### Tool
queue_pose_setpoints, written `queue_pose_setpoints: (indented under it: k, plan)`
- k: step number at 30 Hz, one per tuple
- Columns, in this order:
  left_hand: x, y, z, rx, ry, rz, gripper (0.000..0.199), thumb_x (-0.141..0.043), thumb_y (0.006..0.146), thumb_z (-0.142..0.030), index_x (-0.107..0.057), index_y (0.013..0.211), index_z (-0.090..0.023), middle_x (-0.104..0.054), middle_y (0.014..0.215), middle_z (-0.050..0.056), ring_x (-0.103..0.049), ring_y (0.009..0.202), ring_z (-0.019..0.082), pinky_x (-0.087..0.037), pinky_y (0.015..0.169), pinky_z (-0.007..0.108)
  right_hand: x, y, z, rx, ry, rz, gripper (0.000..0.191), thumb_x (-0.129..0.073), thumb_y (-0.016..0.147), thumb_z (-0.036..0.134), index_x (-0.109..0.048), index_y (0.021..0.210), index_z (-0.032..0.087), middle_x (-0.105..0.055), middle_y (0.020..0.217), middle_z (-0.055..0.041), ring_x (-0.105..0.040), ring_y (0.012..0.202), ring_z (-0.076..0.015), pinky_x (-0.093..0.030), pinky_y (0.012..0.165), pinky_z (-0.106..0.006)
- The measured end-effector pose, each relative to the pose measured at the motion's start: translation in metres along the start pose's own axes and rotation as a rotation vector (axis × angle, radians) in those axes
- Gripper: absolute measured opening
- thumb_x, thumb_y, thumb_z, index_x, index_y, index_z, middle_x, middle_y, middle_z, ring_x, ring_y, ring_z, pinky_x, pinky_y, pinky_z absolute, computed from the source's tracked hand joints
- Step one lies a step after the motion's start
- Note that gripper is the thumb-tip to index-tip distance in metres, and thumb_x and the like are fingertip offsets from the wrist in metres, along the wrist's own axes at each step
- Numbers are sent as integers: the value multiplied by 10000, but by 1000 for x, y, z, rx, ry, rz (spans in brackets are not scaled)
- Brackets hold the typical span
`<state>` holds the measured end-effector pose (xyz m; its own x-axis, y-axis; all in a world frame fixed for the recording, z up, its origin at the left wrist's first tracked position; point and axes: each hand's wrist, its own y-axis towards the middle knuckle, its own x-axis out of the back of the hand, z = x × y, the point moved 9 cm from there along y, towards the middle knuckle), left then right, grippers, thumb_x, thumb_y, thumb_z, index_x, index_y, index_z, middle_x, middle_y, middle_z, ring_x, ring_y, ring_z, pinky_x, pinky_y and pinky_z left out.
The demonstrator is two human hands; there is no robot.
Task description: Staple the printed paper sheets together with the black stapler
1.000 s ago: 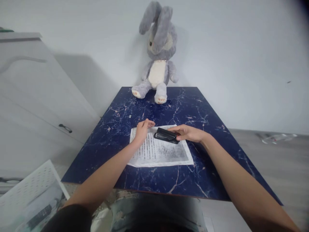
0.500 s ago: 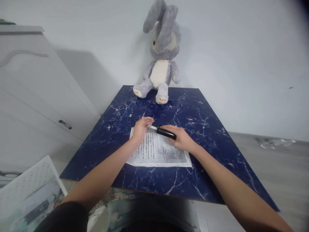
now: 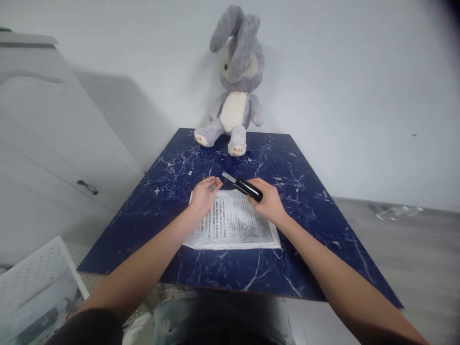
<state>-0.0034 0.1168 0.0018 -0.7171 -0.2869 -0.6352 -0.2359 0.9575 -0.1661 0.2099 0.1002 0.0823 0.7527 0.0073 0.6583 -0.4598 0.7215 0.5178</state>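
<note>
My right hand (image 3: pixel 266 199) is closed around a black stapler (image 3: pixel 248 189), its silver metal end (image 3: pixel 229 177) pointing to the far left. It is held above the far edge of the printed sheets (image 3: pixel 233 220), which lie on the blue marbled table (image 3: pixel 143 230). Near the sheets' far left corner is my left hand (image 3: pixel 204 194), fingers pinched together. A small greyish sliver shows at those fingertips, too small to name. The left fingers and the stapler's metal end are slightly apart.
A grey plush rabbit (image 3: pixel 234 112) sits at the table's far edge against the wall. A small pale piece (image 3: pixel 190 173) lies left of centre. A white cabinet (image 3: pixel 46 139) and a white perforated basket (image 3: pixel 39 268) stand to the left. Clear plastic (image 3: pixel 395 211) lies on the floor at right.
The stapler's metal end has come away from my left fingers and tilted toward the far side. My left hand has drawn slightly nearer to me. The whole view has shifted a little.
</note>
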Motion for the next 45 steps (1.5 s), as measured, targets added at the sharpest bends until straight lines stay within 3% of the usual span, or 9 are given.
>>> queue_pose_setpoints:
  k: [4, 8, 14, 21, 25, 28, 33, 38, 45]
  plan:
    - [-20, -14, -49, -404, 101, 106, 117, -661, 890, -145, -629, 992, -195, -699, 1168, 80, -688, 1170, 203, -474, 1140, 413, -21, -2, -18, -145, 128, 223, 184, -697, 748, 189, -727, 927, 161, -716, 889, -30, -674, 814, -214, -514, 782, -334]
    - [-46, -37, -54, -491, 269, 266, 227, -693, 942, -357, -565, 1097, -252, -630, 1284, 68, -702, 1171, 248, -512, 1087, 449, -31, -4, -12, -106, 163, 314, 246, -710, 772, 175, -736, 1016, 174, -731, 978, -41, -672, 859, -205, -504, 826, -334]
    - [-73, -67, -27, -452, 563, 577, 254, -632, 982, -431, -559, 1151, -256, -562, 1370, 116, -699, 1136, 265, -572, 983, 433, 4, 0, 16, 97, 56, -4, 590, -833, 801, 515, -654, 1287, 233, -692, 1187, -106, -612, 1105, -285, -475, 986, -480]
    - [-96, -101, -16, -580, 706, 826, 212, -560, 1025, -381, -552, 1205, -268, -575, 1395, 131, -527, 1370, 268, -513, 1067, 453, 1, -15, 51, 273, 47, -65, 194, -609, 1004, 353, -773, 1081, 285, -758, 990, -47, -660, 953, -223, -520, 896, -446]
    - [-86, -88, -27, -516, 714, 687, 292, -669, 956, -414, -577, 1180, -250, -608, 1375, 132, -681, 1145, 254, -582, 908, 373, 14, -11, 39, 221, 60, -165, 167, -635, 981, 306, -792, 1017, 265, -764, 977, -44, -667, 923, -210, -521, 892, -419]
    - [-50, -53, -66, -622, 826, 347, 254, -653, 958, -420, -639, 1113, -218, -716, 1092, 90, -730, 895, 211, -567, 887, 347, 36, -1, -7, 59, -44, -257, 173, -654, 963, 312, -805, 1012, 243, -748, 989, -58, -658, 940, -214, -508, 909, -413]
    - [15, 15, -113, -796, 1416, -92, 301, -495, 1002, -280, -706, 1183, -166, -643, 1350, 150, -568, 1331, 281, -402, 1185, 433, 58, 2, -114, -264, -316, -238, 181, -652, 858, 226, -830, 884, 210, -739, 831, -73, -660, 810, -227, -519, 860, -390]
    - [53, 56, -85, -537, 1837, -71, 438, -456, 1012, -234, -626, 1403, -139, -499, 1571, 169, -418, 1489, 354, -314, 1230, 585, 45, -4, -166, -423, -314, -100, 241, -628, 819, 203, -836, 936, 170, -763, 904, -107, -686, 768, -235, -543, 800, -370]
    - [58, 53, -95, -574, 1789, -138, 310, -568, 899, -112, -801, 1092, -183, -773, 1112, 132, -720, 1049, 304, -554, 969, 406, 49, 0, -139, -269, -354, -222, 255, -588, 879, 239, -816, 951, 151, -690, 966, -154, -620, 928, -309, -517, 920, -484]
